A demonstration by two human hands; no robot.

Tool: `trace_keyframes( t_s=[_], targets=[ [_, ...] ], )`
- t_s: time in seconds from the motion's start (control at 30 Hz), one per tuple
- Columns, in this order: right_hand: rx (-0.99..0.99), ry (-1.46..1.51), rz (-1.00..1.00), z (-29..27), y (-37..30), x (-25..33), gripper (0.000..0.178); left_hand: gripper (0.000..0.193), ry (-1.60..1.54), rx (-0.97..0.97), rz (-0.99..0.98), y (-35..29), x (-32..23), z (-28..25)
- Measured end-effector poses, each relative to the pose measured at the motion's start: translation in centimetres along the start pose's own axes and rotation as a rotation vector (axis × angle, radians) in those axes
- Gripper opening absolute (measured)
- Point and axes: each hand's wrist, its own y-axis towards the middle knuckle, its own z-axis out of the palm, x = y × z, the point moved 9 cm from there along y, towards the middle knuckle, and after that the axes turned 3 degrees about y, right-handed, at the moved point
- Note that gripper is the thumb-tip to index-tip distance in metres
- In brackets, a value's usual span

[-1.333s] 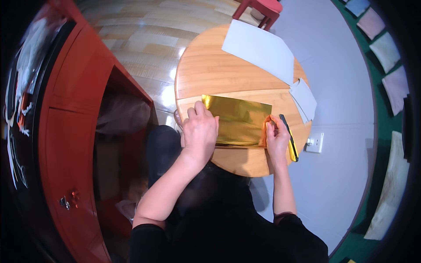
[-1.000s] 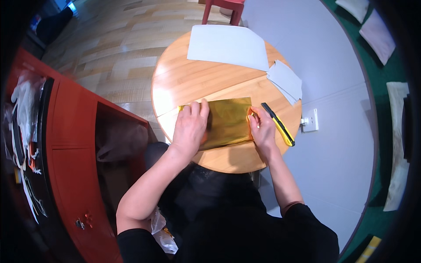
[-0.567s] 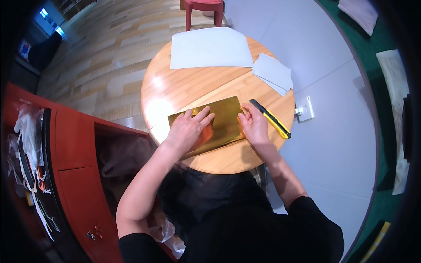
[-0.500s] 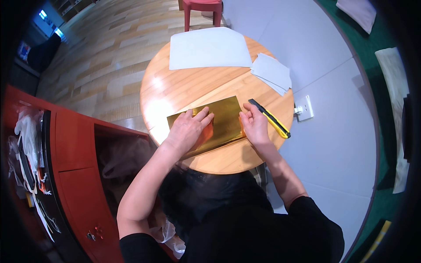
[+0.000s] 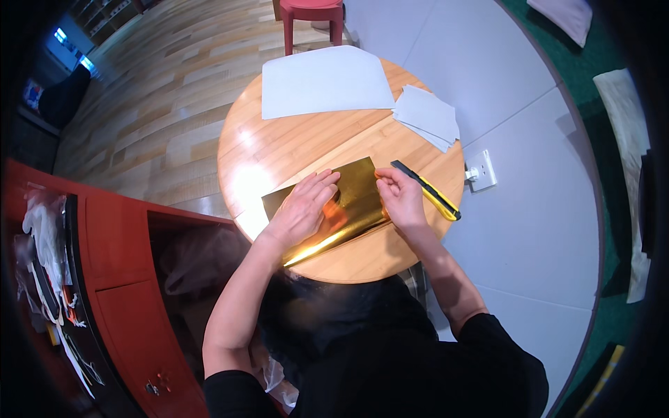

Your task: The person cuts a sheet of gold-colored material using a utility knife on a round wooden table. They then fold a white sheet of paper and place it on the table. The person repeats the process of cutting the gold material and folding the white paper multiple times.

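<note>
A shiny gold sheet (image 5: 355,184), like metallic paper or foil card, lies slanted on the round wooden table (image 5: 279,150). Flat on its left half rests my left hand (image 5: 303,205), fingers stretched out and pressing on the surface. At the sheet's right edge my right hand (image 5: 401,198) is closed, thumb and index finger pinched together at the border. The fingertips hide exactly how the edge sits between them. Just right of this hand lies a yellow and black utility knife (image 5: 435,198), touched by neither hand.
Toward the far side of the table lie a large white sheet (image 5: 324,83) and a small stack of white paper pieces (image 5: 426,115). A wall socket (image 5: 481,171) with a plug is close on the right. A red cabinet (image 5: 122,244) stands left; a red stool (image 5: 313,14) is beyond.
My right hand has slid slightly up along the sheet's right edge. A bright glare now shows along the sheet's near edge. The whole view has shifted a little.
</note>
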Motion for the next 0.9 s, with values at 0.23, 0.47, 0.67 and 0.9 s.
trace_keyframes(
  t_s=[0.23,0.47,0.67,0.9],
  targets=[
    [-0.023,-0.077,-0.030,-0.1,0.9,-0.5,0.020,0.060,-0.061,-0.037,-0.004,0.3,-0.4,-0.5],
    [-0.006,-0.099,-0.086,0.2,0.8,0.2,0.022,0.057,0.039,-0.038,0.029,0.0,-0.2,0.0],
    [0.009,-0.093,-0.119,0.3,0.8,0.6,0.022,0.057,-0.013,-0.055,0.011,0.1,-0.3,-0.4],
    [0.005,-0.100,-0.166,0.4,0.9,0.6,0.022,0.058,0.028,-0.049,0.011,0.0,-0.2,-0.1]
  ],
)
